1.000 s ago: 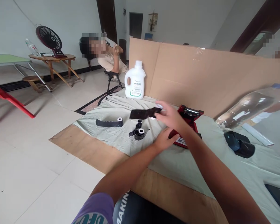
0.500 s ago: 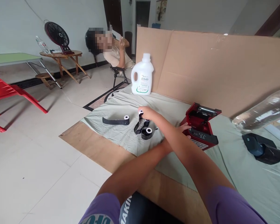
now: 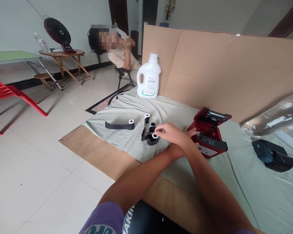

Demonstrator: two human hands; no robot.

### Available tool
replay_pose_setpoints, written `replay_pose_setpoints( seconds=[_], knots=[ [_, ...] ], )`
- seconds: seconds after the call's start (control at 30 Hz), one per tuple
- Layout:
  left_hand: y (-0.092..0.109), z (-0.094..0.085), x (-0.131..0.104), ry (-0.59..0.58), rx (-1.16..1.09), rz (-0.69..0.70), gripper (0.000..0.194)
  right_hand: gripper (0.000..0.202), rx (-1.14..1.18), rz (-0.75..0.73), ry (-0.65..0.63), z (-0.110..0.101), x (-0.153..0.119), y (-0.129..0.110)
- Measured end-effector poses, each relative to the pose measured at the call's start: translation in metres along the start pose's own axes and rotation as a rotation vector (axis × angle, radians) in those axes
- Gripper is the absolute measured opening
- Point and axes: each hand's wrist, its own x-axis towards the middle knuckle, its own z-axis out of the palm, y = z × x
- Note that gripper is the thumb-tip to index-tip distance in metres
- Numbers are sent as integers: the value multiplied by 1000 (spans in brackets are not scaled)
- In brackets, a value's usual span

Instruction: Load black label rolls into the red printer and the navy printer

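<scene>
My left hand (image 3: 182, 150), partly hidden under my crossed right forearm, holds the left side of a red receipt printer (image 3: 211, 150) whose lid is raised. Its fingers reach over the printer's near left edge. My right hand (image 3: 172, 133) is beside the nearest black roll with a white core (image 3: 155, 136), thumb and forefinger parted at it; whether they touch is unclear. Another black roll (image 3: 152, 127) stands just behind, and a third roll (image 3: 147, 118) farther back, with loose black strip between them. To the left, a separate roll (image 3: 131, 124) has its strip unwound leftward.
A white detergent bottle (image 3: 149, 78) stands on the grey-green cloth (image 3: 123, 109) by a cardboard panel (image 3: 210, 65). A dark device (image 3: 271, 154) and a clear plastic-wrapped bundle (image 3: 275, 113) lie right. Another person (image 3: 123, 58) sits beyond, near a fan (image 3: 58, 31).
My right hand has left the farthest roll and moved back toward me, to the nearest roll. My left hand stays at the printer. The view has shifted slightly.
</scene>
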Motion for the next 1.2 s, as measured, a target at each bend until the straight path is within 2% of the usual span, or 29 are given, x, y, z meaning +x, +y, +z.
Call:
replay_pose_setpoints(
  seconds=[0.13,0.2,0.27,0.4,0.53,0.73,0.83,0.93,1.03,1.13,1.2],
  knots=[
    [-1,-1,-1,8,-16,32,53,27,15,78,-90,9,-1,-1],
    [-1,-1,-1,13,-32,54,52,22,18,97,-92,10,-3,-4],
    [-3,0,0,23,-40,61,51,18,15,85,-90,10,-5,-7],
    [-10,3,1,45,-42,60,50,26,6,58,-153,7,-13,-10],
    [-13,6,2,32,-28,35,49,30,127,84,-202,3,-18,-7],
    [-5,6,1,16,-38,-14,47,30,280,154,-145,-5,-20,-2],
    [-8,7,0,23,-69,5,48,23,299,188,-104,-2,-19,-2],
    [-13,8,0,50,-82,33,48,18,206,201,-91,8,-15,-2],
    [-14,8,1,56,-74,48,47,24,85,206,-74,17,-9,-3],
    [-12,6,1,46,-53,37,47,28,26,216,-63,16,-4,-2],
    [-11,5,1,35,-36,34,48,31,17,221,-2,12,1,-1]
  ],
)
